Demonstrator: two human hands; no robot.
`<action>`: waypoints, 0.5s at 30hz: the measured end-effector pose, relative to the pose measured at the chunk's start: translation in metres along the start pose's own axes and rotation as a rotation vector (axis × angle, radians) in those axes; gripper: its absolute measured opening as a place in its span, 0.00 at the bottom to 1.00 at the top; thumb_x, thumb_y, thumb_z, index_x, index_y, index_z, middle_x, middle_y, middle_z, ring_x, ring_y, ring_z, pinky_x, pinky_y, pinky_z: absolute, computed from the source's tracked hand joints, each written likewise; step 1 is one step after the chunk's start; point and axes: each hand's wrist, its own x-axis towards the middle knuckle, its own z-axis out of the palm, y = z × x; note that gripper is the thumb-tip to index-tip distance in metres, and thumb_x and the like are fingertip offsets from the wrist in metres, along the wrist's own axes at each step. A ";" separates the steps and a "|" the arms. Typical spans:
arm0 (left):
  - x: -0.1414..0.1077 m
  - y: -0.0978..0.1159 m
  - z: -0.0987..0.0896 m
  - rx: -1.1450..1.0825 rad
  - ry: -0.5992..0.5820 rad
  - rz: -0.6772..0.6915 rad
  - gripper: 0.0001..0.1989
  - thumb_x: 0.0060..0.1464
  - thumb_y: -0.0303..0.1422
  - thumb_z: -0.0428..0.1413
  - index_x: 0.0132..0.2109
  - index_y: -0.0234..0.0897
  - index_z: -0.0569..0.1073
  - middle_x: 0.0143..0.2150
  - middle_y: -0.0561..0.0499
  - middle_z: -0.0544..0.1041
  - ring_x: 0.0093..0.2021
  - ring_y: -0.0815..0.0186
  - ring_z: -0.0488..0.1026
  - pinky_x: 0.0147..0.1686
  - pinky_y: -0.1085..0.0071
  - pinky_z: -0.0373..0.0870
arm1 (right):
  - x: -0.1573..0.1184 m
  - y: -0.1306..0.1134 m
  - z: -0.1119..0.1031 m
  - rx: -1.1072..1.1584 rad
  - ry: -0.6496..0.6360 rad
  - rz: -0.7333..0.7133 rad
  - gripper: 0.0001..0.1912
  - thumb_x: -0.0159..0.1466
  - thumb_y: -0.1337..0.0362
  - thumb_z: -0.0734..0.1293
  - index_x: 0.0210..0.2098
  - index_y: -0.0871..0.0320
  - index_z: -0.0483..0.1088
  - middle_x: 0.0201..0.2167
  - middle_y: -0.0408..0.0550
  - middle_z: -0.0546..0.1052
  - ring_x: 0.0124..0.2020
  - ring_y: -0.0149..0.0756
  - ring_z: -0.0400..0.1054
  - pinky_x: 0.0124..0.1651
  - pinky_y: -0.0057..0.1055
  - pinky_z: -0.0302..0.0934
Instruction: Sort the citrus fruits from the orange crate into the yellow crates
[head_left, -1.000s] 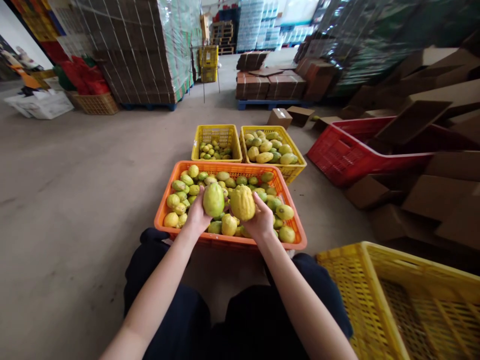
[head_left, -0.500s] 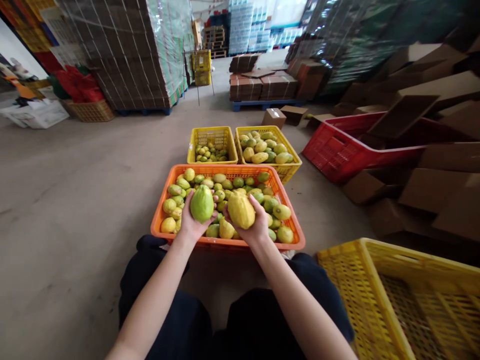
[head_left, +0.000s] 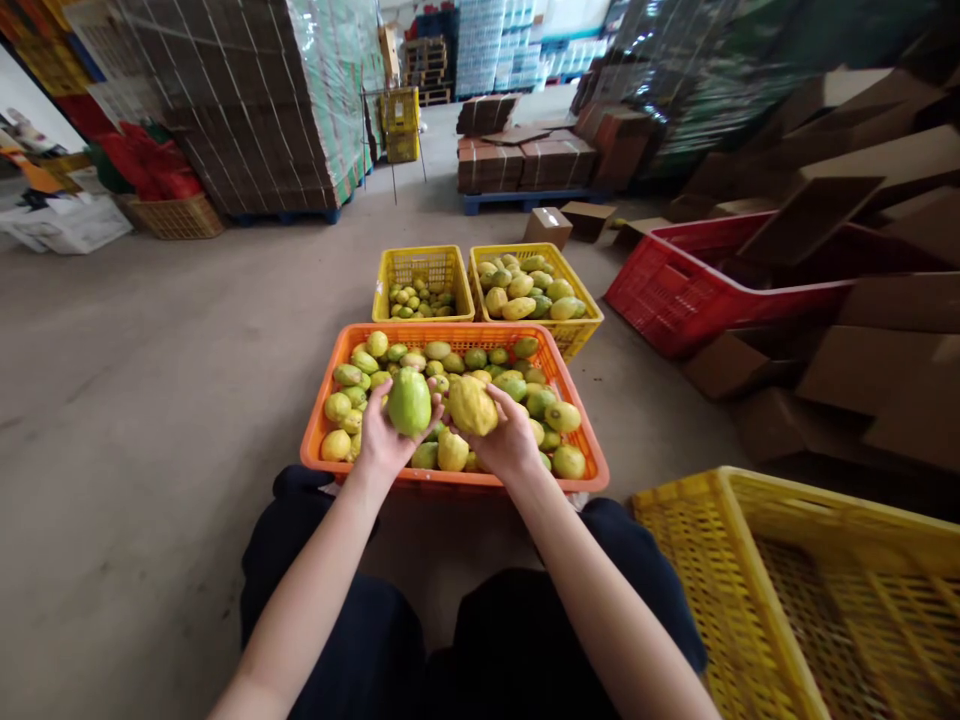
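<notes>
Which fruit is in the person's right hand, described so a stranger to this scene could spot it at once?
Find the orange crate of fruit on the floor before the person's knees. Above its near edge the right hand cups a yellow fruit. It is bumpy and all yellow, unlike the smooth green fruit in the left hand beside it.

A fruit-packing warehouse: bare grey concrete floor (head_left: 150, 400), tall shrink-wrapped pallets of flattened brown cardboard (head_left: 247, 100), loose folded brown cartons (head_left: 862, 300), and yellow (head_left: 424, 268), orange (head_left: 577, 440) and red (head_left: 675, 290) plastic lattice crates, several holding green-yellow fruit
</notes>
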 end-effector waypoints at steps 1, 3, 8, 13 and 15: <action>0.000 0.001 -0.001 -0.020 0.004 0.002 0.19 0.67 0.37 0.46 0.56 0.32 0.73 0.43 0.40 0.82 0.48 0.54 0.82 0.45 0.58 0.82 | 0.000 -0.001 -0.001 0.002 -0.007 0.012 0.07 0.65 0.62 0.67 0.40 0.56 0.76 0.33 0.49 0.84 0.35 0.44 0.81 0.36 0.36 0.78; 0.001 0.002 -0.002 -0.061 0.023 -0.023 0.22 0.68 0.36 0.46 0.61 0.29 0.70 0.47 0.37 0.81 0.49 0.53 0.81 0.42 0.61 0.83 | 0.001 -0.002 -0.003 0.026 0.009 0.038 0.06 0.65 0.62 0.68 0.39 0.57 0.76 0.32 0.49 0.84 0.34 0.44 0.81 0.34 0.36 0.78; 0.005 0.001 0.000 -0.158 0.088 -0.152 0.28 0.71 0.40 0.43 0.69 0.26 0.60 0.55 0.30 0.77 0.52 0.55 0.80 0.31 0.76 0.81 | 0.003 -0.001 0.001 0.102 0.126 0.092 0.11 0.70 0.58 0.63 0.42 0.59 0.74 0.31 0.50 0.84 0.31 0.40 0.81 0.29 0.29 0.77; 0.007 -0.001 0.000 -0.092 0.074 -0.133 0.25 0.72 0.40 0.43 0.67 0.26 0.62 0.57 0.31 0.75 0.53 0.56 0.80 0.31 0.78 0.80 | 0.006 -0.001 0.000 0.083 0.149 0.074 0.11 0.67 0.57 0.67 0.43 0.58 0.73 0.31 0.49 0.84 0.31 0.40 0.81 0.28 0.27 0.76; 0.008 -0.003 -0.002 0.032 0.065 -0.049 0.21 0.71 0.38 0.46 0.63 0.29 0.65 0.56 0.33 0.76 0.52 0.56 0.80 0.35 0.75 0.81 | 0.008 0.000 -0.003 0.009 0.151 0.034 0.10 0.64 0.58 0.70 0.41 0.56 0.72 0.30 0.47 0.83 0.31 0.40 0.80 0.29 0.29 0.76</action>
